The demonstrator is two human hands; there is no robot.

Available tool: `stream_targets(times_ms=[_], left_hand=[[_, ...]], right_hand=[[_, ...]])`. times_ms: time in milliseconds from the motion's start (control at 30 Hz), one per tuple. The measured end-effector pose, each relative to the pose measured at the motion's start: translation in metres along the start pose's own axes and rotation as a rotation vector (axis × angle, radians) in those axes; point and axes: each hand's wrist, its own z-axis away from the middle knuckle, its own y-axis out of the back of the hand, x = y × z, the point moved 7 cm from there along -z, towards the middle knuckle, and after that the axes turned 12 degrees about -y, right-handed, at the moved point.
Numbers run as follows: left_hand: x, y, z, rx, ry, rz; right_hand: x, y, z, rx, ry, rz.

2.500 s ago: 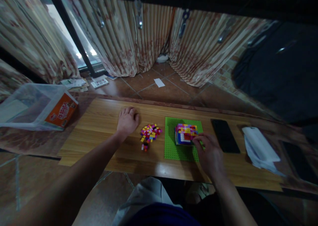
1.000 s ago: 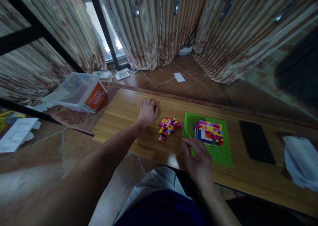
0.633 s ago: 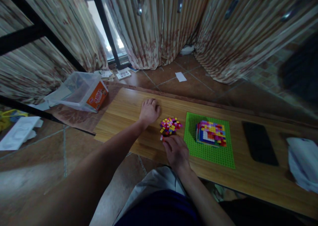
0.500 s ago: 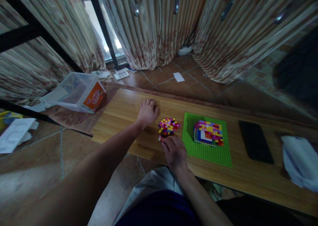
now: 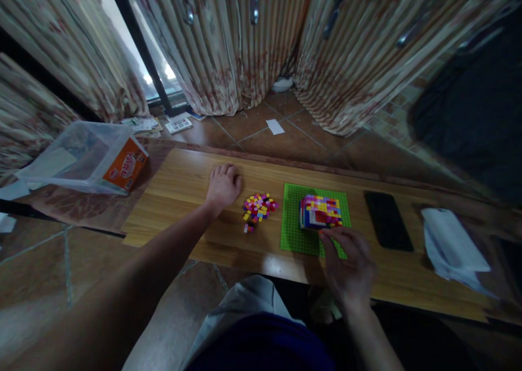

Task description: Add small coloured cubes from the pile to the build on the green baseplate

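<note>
My left hand (image 5: 224, 188) lies palm down on the wooden board, fingers stretched out, holding nothing. Right of it is a loose pile of small toy bricks (image 5: 260, 205) in pink, yellow, red and other colours, with a few bricks (image 5: 248, 228) just in front. My right hand (image 5: 351, 262) pinches a small orange-red brick (image 5: 322, 232) between thumb and forefinger. It is at the near edge of a many-coloured brick block (image 5: 321, 210), which stands on a green studded baseplate (image 5: 290, 218). Whether the held brick touches the block I cannot tell.
A black phone-like slab (image 5: 388, 221) and a white plastic package (image 5: 452, 243) lie at the right on the board (image 5: 179, 186). Left of the board stands a clear plastic bin (image 5: 87, 159) with an orange label. Curtains (image 5: 228, 50) hang behind; a paper (image 5: 274, 127) lies on the floor.
My right hand has moved from beside the brick pile rightward to the near side of the block, now holding an orange-red brick. My left hand stays on the board. The view has shifted right.
</note>
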Motion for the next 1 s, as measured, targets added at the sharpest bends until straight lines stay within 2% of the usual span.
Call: stream_targets(times_ms=[100, 300, 433, 700, 867, 1000], left_hand=[[0.000, 0.001, 0.000, 0.004, -0.001, 0.014], [0.000, 0.001, 0.000, 0.006, -0.014, -0.008], [-0.001, 0.000, 0.000, 0.023, -0.017, -0.022], [-0.001, -0.001, 0.000, 0.031, -0.026, -0.031], [-0.001, 0.000, 0.000, 0.031, -0.028, -0.032], [-0.001, -0.001, -0.001, 0.019, -0.023, -0.026]], right_hand=[[0.016, 0.009, -0.015, 0.069, -0.019, 0.063], [0.029, -0.002, -0.022, 0.063, 0.023, 0.100], [0.033, -0.005, -0.022, 0.057, -0.028, 0.080], [0.051, -0.012, -0.024, -0.031, -0.369, -0.159], [0.063, -0.021, -0.020, -0.051, -0.640, -0.373], [0.064, -0.025, -0.021, -0.048, -0.694, -0.476]])
